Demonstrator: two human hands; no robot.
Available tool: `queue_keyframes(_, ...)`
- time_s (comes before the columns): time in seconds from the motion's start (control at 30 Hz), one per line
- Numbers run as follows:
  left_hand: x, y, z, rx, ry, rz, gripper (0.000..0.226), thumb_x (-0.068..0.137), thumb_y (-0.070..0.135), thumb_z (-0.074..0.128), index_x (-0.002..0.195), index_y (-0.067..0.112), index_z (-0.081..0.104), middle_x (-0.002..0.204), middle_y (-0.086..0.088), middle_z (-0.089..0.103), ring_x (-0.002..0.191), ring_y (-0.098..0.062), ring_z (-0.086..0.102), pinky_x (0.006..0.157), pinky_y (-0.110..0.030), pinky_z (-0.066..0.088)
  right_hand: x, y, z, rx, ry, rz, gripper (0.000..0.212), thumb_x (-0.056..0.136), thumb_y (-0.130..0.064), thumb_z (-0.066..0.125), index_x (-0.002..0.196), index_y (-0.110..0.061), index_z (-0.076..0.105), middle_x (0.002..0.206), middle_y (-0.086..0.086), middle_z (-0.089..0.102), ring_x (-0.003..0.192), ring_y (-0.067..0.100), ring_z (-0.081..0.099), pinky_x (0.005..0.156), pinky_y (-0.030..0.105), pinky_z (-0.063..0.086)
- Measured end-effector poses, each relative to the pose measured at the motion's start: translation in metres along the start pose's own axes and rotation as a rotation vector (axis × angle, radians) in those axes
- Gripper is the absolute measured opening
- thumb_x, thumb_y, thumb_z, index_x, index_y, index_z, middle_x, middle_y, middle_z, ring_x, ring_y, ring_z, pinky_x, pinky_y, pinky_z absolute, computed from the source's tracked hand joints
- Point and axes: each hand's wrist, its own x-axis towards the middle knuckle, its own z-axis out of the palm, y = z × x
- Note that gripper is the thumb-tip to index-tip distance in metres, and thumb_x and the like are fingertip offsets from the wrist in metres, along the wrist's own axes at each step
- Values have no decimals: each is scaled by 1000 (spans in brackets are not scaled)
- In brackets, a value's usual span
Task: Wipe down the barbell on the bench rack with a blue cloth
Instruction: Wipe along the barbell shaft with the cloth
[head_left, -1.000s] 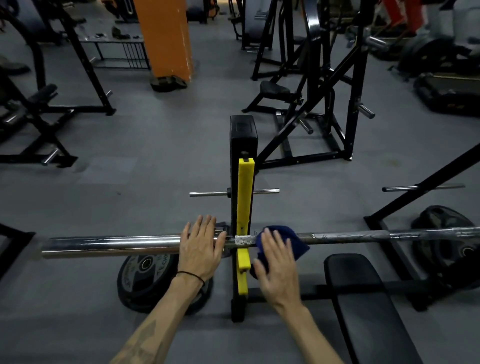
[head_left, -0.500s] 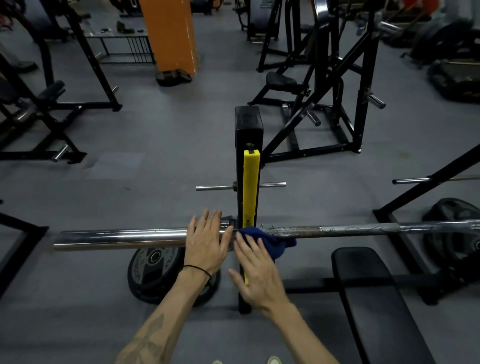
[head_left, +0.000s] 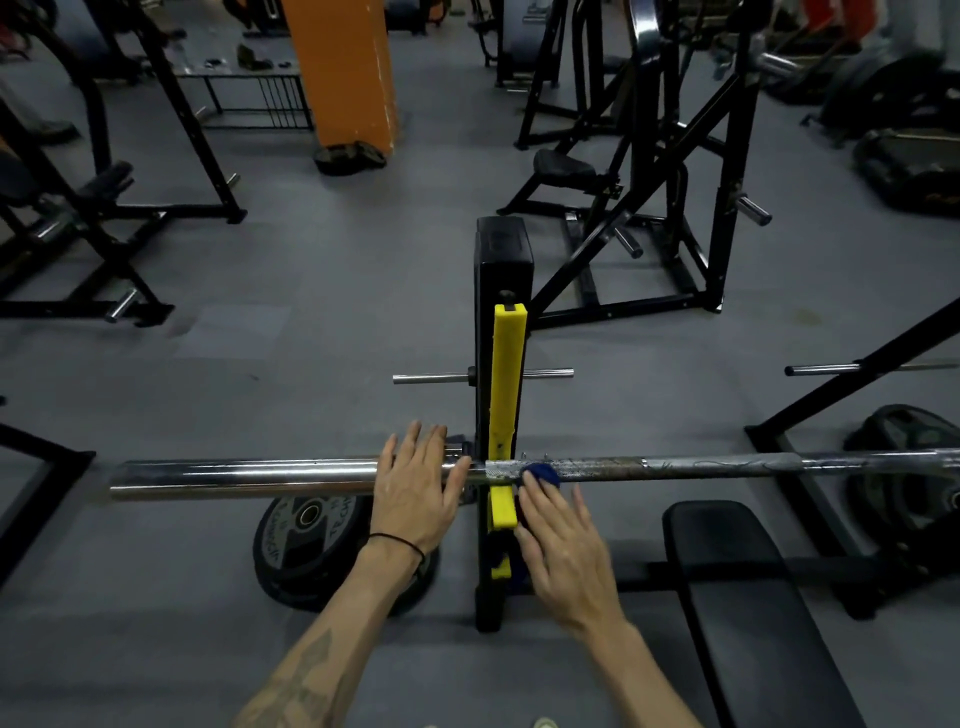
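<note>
Since half a second ago the right hand (head_left: 563, 553) has drawn back toward the person, so less of the blue cloth (head_left: 541, 475) shows: only a small bunch on the barbell (head_left: 727, 463), just right of the rack's yellow upright (head_left: 505, 410). Its straight fingers press the cloth. The left hand (head_left: 415, 486) lies flat and open on the smooth chrome sleeve. The shaft looks dull and mottled. A weight plate (head_left: 311, 551) leans below.
</note>
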Motion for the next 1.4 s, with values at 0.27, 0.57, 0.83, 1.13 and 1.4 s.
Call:
queue_keyframes(0.27, -2, -4, 0, 1, -10, -4, 89, 99, 69, -2, 153, 14, 41, 157, -5, 45, 152, -19, 27, 127, -46, 15, 9, 16, -12, -8, -45, -96, 59, 111, -48, 30, 155, -10, 41, 165, 3, 31, 153, 17, 30, 129, 41, 11)
queue_keyframes(0.57, -1, -2, 1, 8, -21, -7, 91, 98, 70, -4, 153, 14, 42, 157, -5, 45, 152, -19, 27, 127, -44, 14, 32, -11, -4, 108, -165, -228, 55, 111, -47, 29, 155, -15, 40, 162, 1, 36, 154, 9, 23, 128, 41, 17)
queue_keyframes(0.83, -1, -1, -2, -8, -11, -11, 92, 97, 71, -4, 151, 15, 45, 154, -4, 49, 151, -19, 30, 126, -44, 15, 52, 35, -12, 26, -6, -355, 56, 81, 2, 79, 135, -11, 67, 142, 3, 63, 132, 22, 58, 110, 43, 49)
queue_keyframes(1.13, 2, -2, -6, -10, -32, 20, 95, 95, 73, -7, 154, 16, 39, 158, -3, 43, 153, -17, 24, 127, -43, 13, 70, 37, 2, 1, 72, -387, 33, 90, -14, 70, 122, -8, 72, 123, 7, 69, 108, 22, 61, 86, 39, 55)
queue_keyframes(1.4, 1, -5, -3, 8, -9, 9, 85, 101, 67, 3, 150, 13, 48, 151, -4, 52, 150, -21, 33, 125, -45, 20, 78, 14, 10, 46, 123, -150, 19, 82, -30, 79, 89, -14, 70, 96, -1, 62, 88, 17, 49, 75, 27, 34)
